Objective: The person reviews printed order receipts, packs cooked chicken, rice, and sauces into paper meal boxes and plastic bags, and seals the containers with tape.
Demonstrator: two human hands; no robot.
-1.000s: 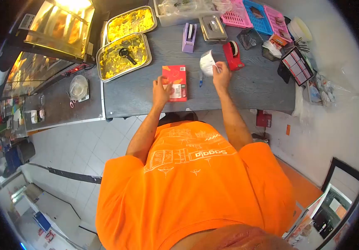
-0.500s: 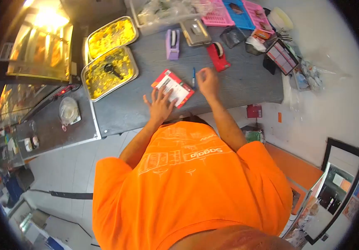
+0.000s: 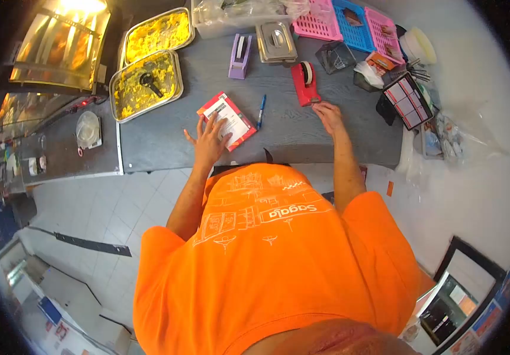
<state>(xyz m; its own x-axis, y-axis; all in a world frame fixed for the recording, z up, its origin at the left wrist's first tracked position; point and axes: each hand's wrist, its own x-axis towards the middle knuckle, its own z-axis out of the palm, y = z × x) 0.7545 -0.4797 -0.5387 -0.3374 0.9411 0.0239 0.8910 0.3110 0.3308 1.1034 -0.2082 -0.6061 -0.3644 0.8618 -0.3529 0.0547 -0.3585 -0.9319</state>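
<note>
A red-and-white flat packet (image 3: 236, 126) lies at an angle on the dark counter. My left hand (image 3: 208, 139) rests on its left part with fingers spread, pressing it flat. To the packet's right, a blue pen (image 3: 261, 112) lies on the counter. My right hand (image 3: 330, 117) is at the near end of a red tape dispenser (image 3: 306, 89), its fingertips pinched together at the cutting edge, where the roll's tape ends. The tape strip itself is too small to make out. A purple tape dispenser (image 3: 240, 58) stands further left.
Two metal trays of yellow food (image 3: 175, 97) stand at the left, one with a black utensil (image 3: 150, 84). A lidded steel container (image 3: 276, 41), pink and blue baskets (image 3: 354, 26) and a clear plastic bin (image 3: 225, 22) line the back. A lit display case (image 3: 59, 53) borders the far left.
My right hand has moved right, from beside the pen to the front of the red tape dispenser. My left hand stays on the packet. The camera's view has shifted slightly.
</note>
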